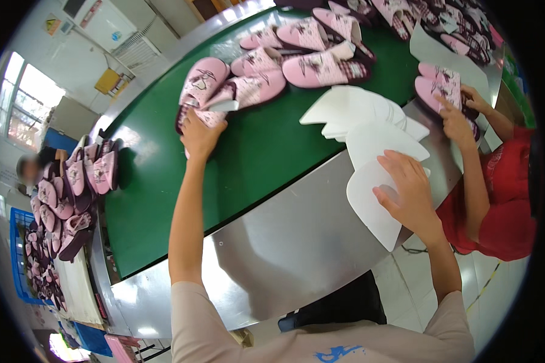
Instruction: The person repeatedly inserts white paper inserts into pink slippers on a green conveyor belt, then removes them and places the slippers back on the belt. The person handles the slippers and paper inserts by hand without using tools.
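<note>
Left hand (201, 134) grips the pink slipper (201, 91) whose long axis runs away ahead of it, while right hand (407, 190) presses fingers spread on the nearest white insert sheet (369, 209).

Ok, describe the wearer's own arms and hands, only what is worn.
Both forearms are bare from the upper arm down. Short, loose sleeves in pale beige cover the upper arms. The left hand and right hand wear no gloves; no watch, ring or bracelet shows.

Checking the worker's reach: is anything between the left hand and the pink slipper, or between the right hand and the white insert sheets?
Nothing visible. The left hand already touches the pink slipper; the right hand rests on the top white insert sheet.
</note>
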Motion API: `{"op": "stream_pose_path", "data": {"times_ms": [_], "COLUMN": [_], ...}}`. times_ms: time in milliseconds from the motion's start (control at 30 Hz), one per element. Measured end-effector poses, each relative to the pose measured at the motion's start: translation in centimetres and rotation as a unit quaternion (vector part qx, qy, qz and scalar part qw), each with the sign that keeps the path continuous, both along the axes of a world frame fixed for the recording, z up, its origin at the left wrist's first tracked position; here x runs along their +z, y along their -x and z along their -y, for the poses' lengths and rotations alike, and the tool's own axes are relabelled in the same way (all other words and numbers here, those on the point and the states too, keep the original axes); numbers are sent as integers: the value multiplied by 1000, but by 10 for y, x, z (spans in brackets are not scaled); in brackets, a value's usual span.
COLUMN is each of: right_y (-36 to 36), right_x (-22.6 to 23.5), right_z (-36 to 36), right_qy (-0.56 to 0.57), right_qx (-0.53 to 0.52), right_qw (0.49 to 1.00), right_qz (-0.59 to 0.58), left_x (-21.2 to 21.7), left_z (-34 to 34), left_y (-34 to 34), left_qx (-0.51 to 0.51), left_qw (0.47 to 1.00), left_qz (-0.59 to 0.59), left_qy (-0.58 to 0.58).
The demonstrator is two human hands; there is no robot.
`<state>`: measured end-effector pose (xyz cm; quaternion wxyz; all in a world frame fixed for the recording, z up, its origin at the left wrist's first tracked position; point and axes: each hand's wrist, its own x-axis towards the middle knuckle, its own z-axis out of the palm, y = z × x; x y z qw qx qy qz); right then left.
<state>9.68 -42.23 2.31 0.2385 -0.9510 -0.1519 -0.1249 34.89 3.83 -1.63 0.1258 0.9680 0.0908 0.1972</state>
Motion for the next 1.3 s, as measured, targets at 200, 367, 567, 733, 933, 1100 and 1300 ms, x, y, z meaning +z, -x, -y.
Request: {"op": "stream_pose_path", "data": {"times_ms": [200, 367, 567, 733, 933, 1100, 1300], "right_y": [39, 60, 60, 66, 70, 69, 84], "right_x": [-1, -8, -38, -26, -27, -33, -43], "right_z": [-37, -55, -35, -24, -18, -11, -12], "right_qy": [70, 60, -9, 7, 131, 126, 113], "right_qx": [24, 37, -1, -35, -48, -22, -21], "right_qw": [997, 996, 1000, 999, 989, 991, 989], "right_qz": [34, 45, 11, -19, 44, 41, 88], "left_x": [10, 18, 59, 105, 107, 82, 72], "left_z": [-3, -21, -14, 1, 81, 156, 136], "left_y": [36, 101, 157, 252, 357, 404, 350], "left_qx": [-109, -130, -141, -124, -181, -356, -420], "left_qw": [993, 991, 983, 870, 721, 514, 885], "left_qz": [20, -20, -18, -55, -142, -122, 5], "left_qy": [-30, -40, 116, 473, 653, 770, 202]}}
